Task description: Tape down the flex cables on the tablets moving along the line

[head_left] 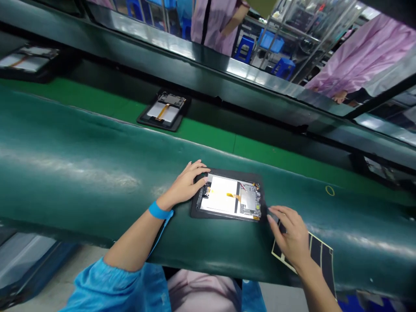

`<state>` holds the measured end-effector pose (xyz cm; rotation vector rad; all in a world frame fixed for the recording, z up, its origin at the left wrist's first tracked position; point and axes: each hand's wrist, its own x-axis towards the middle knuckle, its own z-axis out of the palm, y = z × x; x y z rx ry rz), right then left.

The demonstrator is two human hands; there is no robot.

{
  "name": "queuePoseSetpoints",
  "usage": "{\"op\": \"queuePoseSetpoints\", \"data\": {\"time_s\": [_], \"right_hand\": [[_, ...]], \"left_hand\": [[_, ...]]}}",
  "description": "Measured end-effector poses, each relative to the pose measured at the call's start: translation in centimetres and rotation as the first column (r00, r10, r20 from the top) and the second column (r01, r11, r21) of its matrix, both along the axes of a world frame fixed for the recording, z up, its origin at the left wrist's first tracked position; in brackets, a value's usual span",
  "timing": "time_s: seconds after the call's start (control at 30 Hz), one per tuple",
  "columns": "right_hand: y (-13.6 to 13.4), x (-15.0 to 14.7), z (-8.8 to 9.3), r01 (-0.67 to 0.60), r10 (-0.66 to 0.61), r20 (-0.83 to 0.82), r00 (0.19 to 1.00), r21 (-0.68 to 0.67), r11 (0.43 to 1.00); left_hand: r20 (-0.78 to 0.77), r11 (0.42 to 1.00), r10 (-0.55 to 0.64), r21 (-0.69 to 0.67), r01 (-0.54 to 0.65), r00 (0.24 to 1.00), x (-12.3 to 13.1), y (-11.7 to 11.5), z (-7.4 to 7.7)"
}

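Note:
An opened tablet (224,193) with a white battery, orange flex cable and circuit board lies on a black pad (208,215) on the green bench. My left hand (188,182), a blue strap at its wrist, rests on the tablet's left end with its fingers apart. At the tablet's right edge is my right hand (290,234), thumb and forefinger brought close together; anything between them is too small to name. Beneath that hand lies a sheet of black strips with pale yellow borders (321,255).
Beyond the bench edge, a green conveyor (208,138) carries more opened devices, one (165,110) near the centre, others far left and right. A yellow ring (329,190) lies on the right. People in pink stand across the line, near blue stools (245,48).

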<state>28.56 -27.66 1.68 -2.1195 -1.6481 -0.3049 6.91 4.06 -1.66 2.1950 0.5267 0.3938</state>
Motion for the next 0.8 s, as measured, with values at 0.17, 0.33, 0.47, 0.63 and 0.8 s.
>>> {"op": "queuePoseSetpoints", "data": {"time_s": [0.17,0.33,0.47,0.63,0.8], "right_hand": [[-7.9,1.4,-2.6,0.394,-0.386,0.093,0.918,-0.08,0.916],[-10.9,0.5,-4.8,0.42,-0.418,0.053,0.907,-0.189,0.887],[-10.0,0.7,-4.0,0.267,-0.283,-0.049,0.958,-0.207,0.941],[-7.8,1.6,-1.7,0.263,-0.278,-0.095,0.956,-0.148,0.953],[-4.8,1.7,-0.5,0.179,-0.216,-0.116,0.969,-0.268,0.947]], "left_hand": [[0.016,0.995,0.033,0.097,-0.034,0.999,-0.3,0.2,-0.8],[0.12,0.966,0.065,0.24,-0.092,0.991,-0.2,-0.1,-0.5],[0.229,0.929,-0.044,0.366,-0.044,0.972,0.2,-1.8,1.5],[0.201,0.821,-0.331,0.543,0.177,0.922,1.5,-6.9,3.4],[-0.016,0.621,-0.586,0.633,0.462,0.81,3.6,-14.7,3.3]]}}
